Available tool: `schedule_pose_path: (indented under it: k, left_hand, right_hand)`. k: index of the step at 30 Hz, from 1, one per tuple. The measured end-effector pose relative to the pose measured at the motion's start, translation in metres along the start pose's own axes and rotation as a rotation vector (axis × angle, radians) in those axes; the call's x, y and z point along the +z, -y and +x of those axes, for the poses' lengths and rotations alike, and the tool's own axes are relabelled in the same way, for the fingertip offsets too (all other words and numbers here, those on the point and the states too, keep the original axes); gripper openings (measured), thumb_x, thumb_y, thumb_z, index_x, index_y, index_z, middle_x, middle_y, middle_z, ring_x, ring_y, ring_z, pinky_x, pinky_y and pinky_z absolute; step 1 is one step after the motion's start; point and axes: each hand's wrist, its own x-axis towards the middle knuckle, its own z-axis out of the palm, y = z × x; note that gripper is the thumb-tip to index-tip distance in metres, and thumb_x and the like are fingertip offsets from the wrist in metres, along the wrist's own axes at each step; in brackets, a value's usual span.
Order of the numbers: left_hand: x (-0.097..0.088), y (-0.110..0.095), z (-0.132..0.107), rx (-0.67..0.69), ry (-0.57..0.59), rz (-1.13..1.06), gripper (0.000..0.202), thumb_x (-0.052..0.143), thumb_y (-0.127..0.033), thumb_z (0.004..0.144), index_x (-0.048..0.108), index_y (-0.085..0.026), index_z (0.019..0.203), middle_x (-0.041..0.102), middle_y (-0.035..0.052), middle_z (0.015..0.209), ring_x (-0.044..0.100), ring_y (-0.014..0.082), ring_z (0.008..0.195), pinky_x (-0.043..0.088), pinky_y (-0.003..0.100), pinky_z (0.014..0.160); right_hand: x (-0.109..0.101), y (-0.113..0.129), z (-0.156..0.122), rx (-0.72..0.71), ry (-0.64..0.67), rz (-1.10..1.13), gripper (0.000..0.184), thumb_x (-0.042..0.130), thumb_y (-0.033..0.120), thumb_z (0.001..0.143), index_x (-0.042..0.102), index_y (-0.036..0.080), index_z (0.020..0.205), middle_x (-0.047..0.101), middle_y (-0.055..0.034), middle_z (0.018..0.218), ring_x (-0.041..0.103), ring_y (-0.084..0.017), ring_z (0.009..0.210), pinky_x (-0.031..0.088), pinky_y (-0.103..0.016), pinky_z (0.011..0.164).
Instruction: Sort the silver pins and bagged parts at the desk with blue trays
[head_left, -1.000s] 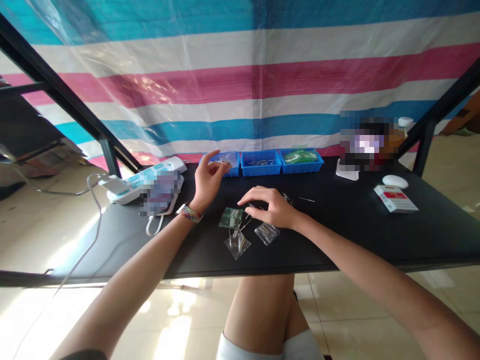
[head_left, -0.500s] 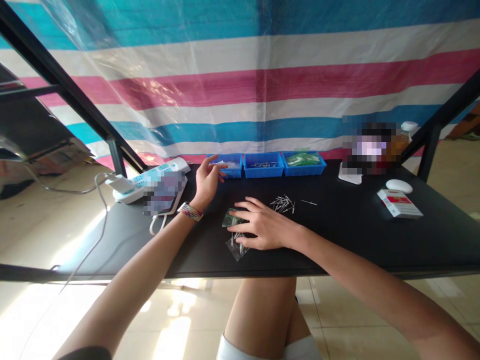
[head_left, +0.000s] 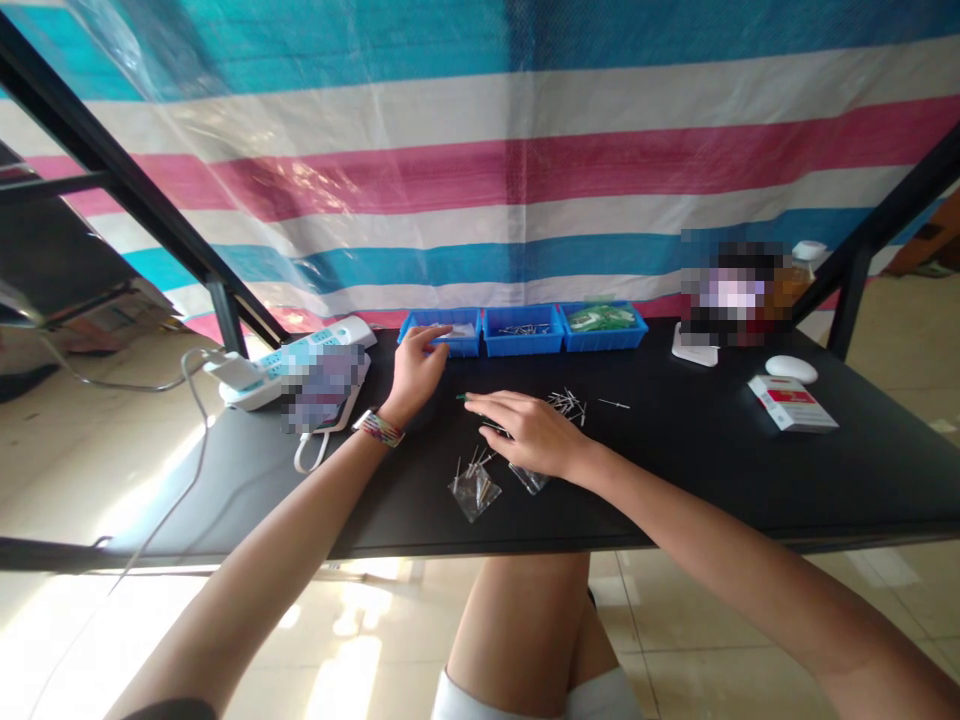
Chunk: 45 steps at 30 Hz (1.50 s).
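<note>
My left hand (head_left: 418,368), a woven band at its wrist, hovers at the front of the left blue bin (head_left: 462,350), its fingers apart and nothing visible in them. Over the table, my right hand (head_left: 536,435) has its fingers bent together around a thin green piece (head_left: 460,397), seen mostly edge-on and largely hidden. A clear small bag (head_left: 474,497) with thin metal pins, like blind rivets, lies in front of that hand. Another clear bag (head_left: 531,480) shows partly beneath it. Beyond the knuckles is a loose pile of rivets (head_left: 568,404).
The middle blue bin (head_left: 523,346) holds metal pins, and the right blue bin (head_left: 604,342) green-and-clear bags. A single rivet (head_left: 615,404) lies apart. At left stand a power strip (head_left: 330,345) and cable; at right, a red-and-white box (head_left: 792,404) and white mouse-like object (head_left: 791,370).
My right hand has shifted right, its spread fingers drawing together with the green piece, uncovering the clear bag in front. My left hand has lowered slightly beside the left bin.
</note>
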Motion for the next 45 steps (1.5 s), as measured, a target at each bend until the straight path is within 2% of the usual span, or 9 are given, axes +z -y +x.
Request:
schedule_pose_path:
  k: [4,12,19,24,29,32,37,41,45]
  left_hand:
    - [0.0,-0.001,-0.005,0.165,0.046,0.247,0.037,0.06,-0.025,0.09,0.081,-0.017,0.12,0.068,0.0123,0.124,0.069,0.0225,0.091,0.061,0.046,0.097]
    - [0.0,-0.027,-0.015,0.353,0.093,0.189,0.051,0.061,-0.019,0.093,0.064,-0.021,0.144,0.061,0.0105,0.127,0.067,0.0192,0.091,0.063,0.035,0.079]
    - [0.002,-0.055,-0.029,0.626,0.33,0.047,0.057,0.064,-0.015,0.095,0.058,-0.027,0.15,0.06,0.0115,0.146,0.059,0.0286,0.136,0.059,0.046,0.107]
    - [0.0,-0.058,-0.031,0.727,0.336,0.113,0.056,0.061,-0.017,0.101,0.055,-0.031,0.155,0.06,0.0114,0.15,0.06,0.0282,0.137,0.052,0.05,0.116]
    - [-0.007,-0.057,-0.032,0.676,0.348,0.202,0.028,0.066,-0.028,0.101,0.074,-0.031,0.128,0.063,0.0111,0.147,0.064,0.03,0.128,0.055,0.051,0.109]
    - [-0.005,-0.057,-0.034,0.624,0.35,0.147,0.015,0.069,-0.036,0.1,0.076,-0.027,0.109,0.075,0.0104,0.12,0.069,0.0283,0.112,0.056,0.049,0.104]
    - [0.008,-0.055,-0.038,0.333,0.245,-0.112,0.028,0.073,-0.048,0.096,0.071,-0.02,0.093,0.074,0.006,0.089,0.068,0.0198,0.082,0.057,0.033,0.079]
    - [0.013,-0.053,-0.038,0.127,0.354,-0.338,0.047,0.081,-0.059,0.087,0.061,-0.018,0.075,0.065,0.0012,0.071,0.059,0.0147,0.066,0.048,0.026,0.062]
    - [0.01,-0.057,-0.036,0.086,0.417,-0.391,0.055,0.075,-0.065,0.089,0.058,-0.018,0.067,0.063,0.0007,0.063,0.056,0.013,0.059,0.044,0.025,0.059]
  right_hand:
    - [0.001,-0.006,0.002,0.182,-0.172,0.217,0.049,0.06,0.01,0.094,0.068,0.023,0.141,0.073,-0.0087,0.142,0.071,-0.025,0.13,0.055,-0.043,0.118]
    - [-0.005,-0.031,0.014,0.563,-0.497,0.836,0.039,0.086,0.036,0.076,0.076,0.021,0.111,0.083,-0.0081,0.108,0.08,-0.028,0.106,0.063,-0.047,0.103]
    - [-0.015,-0.035,0.016,0.656,-0.573,0.776,0.033,0.088,0.049,0.073,0.074,0.021,0.085,0.074,-0.0018,0.079,0.067,-0.017,0.066,0.059,-0.032,0.063]
    - [-0.021,-0.035,0.017,0.604,-0.533,0.763,0.035,0.09,0.048,0.071,0.071,0.021,0.08,0.073,-0.0002,0.082,0.066,-0.016,0.077,0.056,-0.031,0.077]
    - [-0.024,-0.03,0.017,0.664,-0.443,0.888,0.047,0.094,0.051,0.066,0.066,0.021,0.089,0.069,0.0026,0.074,0.065,-0.016,0.069,0.055,-0.031,0.07]
    - [-0.025,-0.027,0.016,0.672,-0.427,0.953,0.052,0.09,0.053,0.072,0.065,0.023,0.107,0.068,0.0044,0.074,0.067,-0.016,0.068,0.058,-0.032,0.072]
    - [-0.029,-0.025,0.015,0.614,-0.412,0.849,0.041,0.081,0.055,0.08,0.076,0.02,0.1,0.072,-0.0011,0.084,0.069,-0.016,0.077,0.061,-0.032,0.077]
    - [-0.029,-0.022,0.014,0.593,-0.337,0.888,0.042,0.093,0.048,0.07,0.078,0.02,0.098,0.077,-0.0025,0.094,0.073,-0.019,0.085,0.065,-0.036,0.08]
    - [-0.028,-0.022,0.015,0.625,-0.253,1.039,0.044,0.094,0.047,0.07,0.076,0.018,0.099,0.079,-0.0039,0.092,0.077,-0.02,0.081,0.068,-0.035,0.071]
